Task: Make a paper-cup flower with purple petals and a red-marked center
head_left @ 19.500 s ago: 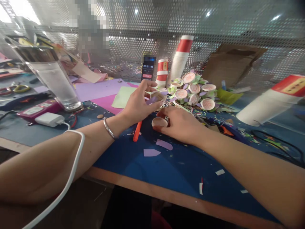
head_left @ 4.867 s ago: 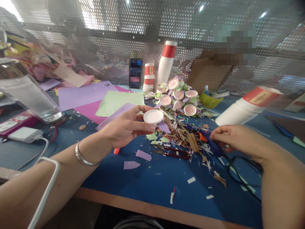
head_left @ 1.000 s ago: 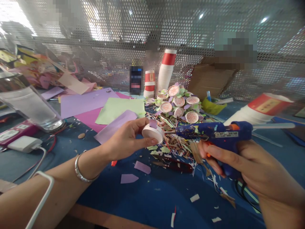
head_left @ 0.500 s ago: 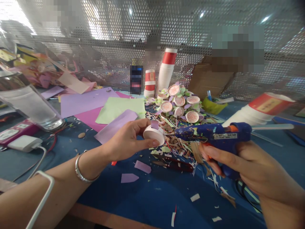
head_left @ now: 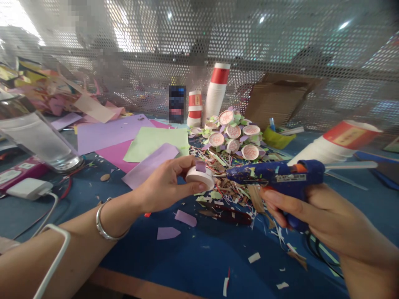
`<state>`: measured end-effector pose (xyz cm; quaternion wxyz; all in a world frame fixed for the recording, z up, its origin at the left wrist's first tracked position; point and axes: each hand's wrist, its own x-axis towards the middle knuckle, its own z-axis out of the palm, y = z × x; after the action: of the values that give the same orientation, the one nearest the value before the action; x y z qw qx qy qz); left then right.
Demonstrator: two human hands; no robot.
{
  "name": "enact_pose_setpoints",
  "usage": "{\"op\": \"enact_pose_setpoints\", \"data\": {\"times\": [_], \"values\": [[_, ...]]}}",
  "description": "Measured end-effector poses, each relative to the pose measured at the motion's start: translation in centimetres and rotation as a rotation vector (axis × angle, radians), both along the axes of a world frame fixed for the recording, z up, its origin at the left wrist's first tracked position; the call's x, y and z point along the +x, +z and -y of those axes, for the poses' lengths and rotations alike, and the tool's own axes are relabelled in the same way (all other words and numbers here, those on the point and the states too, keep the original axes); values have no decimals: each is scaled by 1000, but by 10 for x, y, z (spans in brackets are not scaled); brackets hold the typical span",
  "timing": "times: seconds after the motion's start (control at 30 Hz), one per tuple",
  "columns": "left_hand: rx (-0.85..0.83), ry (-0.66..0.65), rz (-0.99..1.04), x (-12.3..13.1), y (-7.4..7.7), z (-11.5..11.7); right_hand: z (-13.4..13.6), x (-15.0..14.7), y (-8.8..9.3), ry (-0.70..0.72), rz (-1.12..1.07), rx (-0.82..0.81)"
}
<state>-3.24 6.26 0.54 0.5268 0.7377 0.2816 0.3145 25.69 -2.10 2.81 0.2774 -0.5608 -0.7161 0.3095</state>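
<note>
Between thumb and fingers, my left hand [head_left: 166, 180] grips a small round white paper cup base [head_left: 199, 179] with a purple paper tab [head_left: 201, 166] on its rim. My right hand [head_left: 324, 216] is wrapped round the handle of a blue hot glue gun [head_left: 277, 172], a white glue stick [head_left: 352, 165] poking from its back. The gun's metal nozzle points left and meets the right edge of the cup base; whether glue is coming out cannot be seen. Below lie two purple paper pieces [head_left: 168, 233] and dark-handled thread snips [head_left: 233, 214].
Several finished cup bases [head_left: 233, 132] with paper tabs are piled behind paper shreds. Stacked paper cups [head_left: 217, 89] stand at the back, and another stack [head_left: 339, 139] leans at right. Coloured paper sheets [head_left: 112, 133], a water glass [head_left: 37, 139] and a charger [head_left: 29, 188] are at left.
The cup base has tipped in my left hand, so its flat face shows less. The glue gun has shifted slightly left, its nozzle still at the base's edge.
</note>
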Motion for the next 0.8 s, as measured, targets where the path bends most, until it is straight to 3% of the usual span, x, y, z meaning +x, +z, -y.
{"op": "enact_pose_setpoints", "data": {"times": [0.8], "values": [[99,66,-33,-4,-1,-3,-2,-2,0,33,52,122]]}}
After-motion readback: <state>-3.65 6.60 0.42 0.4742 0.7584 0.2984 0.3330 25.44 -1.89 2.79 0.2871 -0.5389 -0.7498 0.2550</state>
